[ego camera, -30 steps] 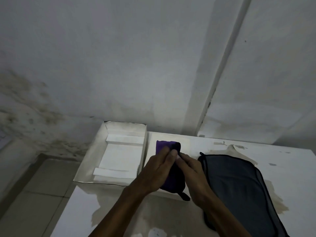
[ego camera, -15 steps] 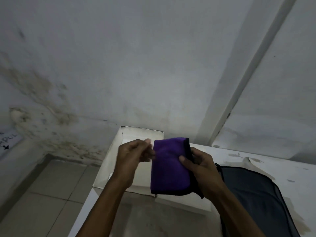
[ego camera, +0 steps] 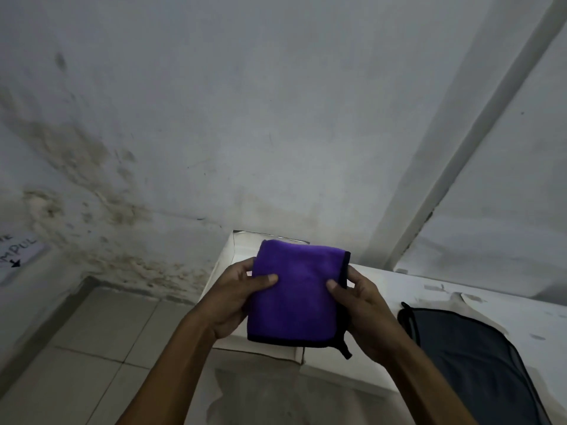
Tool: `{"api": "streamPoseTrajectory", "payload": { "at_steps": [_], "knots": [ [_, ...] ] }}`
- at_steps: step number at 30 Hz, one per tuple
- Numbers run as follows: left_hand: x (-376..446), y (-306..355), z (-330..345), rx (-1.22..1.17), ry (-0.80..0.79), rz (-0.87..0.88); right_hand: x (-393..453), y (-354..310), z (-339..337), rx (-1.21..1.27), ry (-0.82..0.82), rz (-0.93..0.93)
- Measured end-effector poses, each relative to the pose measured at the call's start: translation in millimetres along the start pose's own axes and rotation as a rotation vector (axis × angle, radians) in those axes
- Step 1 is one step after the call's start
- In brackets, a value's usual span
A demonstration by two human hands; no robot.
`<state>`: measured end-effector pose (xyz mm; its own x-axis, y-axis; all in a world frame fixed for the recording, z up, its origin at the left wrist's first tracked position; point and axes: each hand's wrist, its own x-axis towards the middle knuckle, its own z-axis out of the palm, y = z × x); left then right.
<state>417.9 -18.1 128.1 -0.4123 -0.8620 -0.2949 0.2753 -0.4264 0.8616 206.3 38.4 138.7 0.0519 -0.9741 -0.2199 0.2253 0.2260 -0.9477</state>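
A folded purple cloth (ego camera: 296,291) with a black hem is held up in the air in front of me, above the white box. My left hand (ego camera: 236,297) grips its left edge, thumb on the front. My right hand (ego camera: 360,311) grips its right edge, thumb on the front too. A black loop hangs from the cloth's lower right corner.
A white open box (ego camera: 227,262) sits at the table's far left corner, mostly hidden by the cloth. A dark grey cloth (ego camera: 472,357) lies flat on the white table (ego camera: 460,289) at right. Stained wall behind; tiled floor (ego camera: 92,348) at left.
The purple cloth has been lifted off the table and now faces me flat. My left hand has taken hold of its left edge; both hands hold it.
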Motion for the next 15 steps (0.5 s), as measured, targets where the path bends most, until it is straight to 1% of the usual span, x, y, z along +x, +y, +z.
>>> {"api": "streamPoseTrajectory", "payload": {
  "at_steps": [3,5,8,10,12,15],
  "knots": [
    [0.2,5.8,-3.6,0.047,0.027,-0.012,1.7,2.6,5.2,-0.058,-0.039,0.035],
    [-1.0,10.7,-10.1,0.072,0.016,-0.017,2.8,2.4,7.1,-0.077,-0.056,0.039],
    [-5.5,18.8,-21.5,0.095,-0.103,-0.02,3.0,-1.5,10.2,-0.099,-0.064,0.014],
    [-8.6,23.6,-26.6,0.107,-0.176,0.008,1.5,-5.6,12.2,-0.093,-0.089,-0.011],
    [-10.1,28.6,-30.8,0.123,-0.2,0.048,0.6,-8.3,14.2,-0.067,-0.127,-0.045],
    [-11.0,35.4,-33.7,0.105,-0.192,0.107,0.7,-11.7,18.8,-0.067,-0.154,-0.102]
  ]
}}
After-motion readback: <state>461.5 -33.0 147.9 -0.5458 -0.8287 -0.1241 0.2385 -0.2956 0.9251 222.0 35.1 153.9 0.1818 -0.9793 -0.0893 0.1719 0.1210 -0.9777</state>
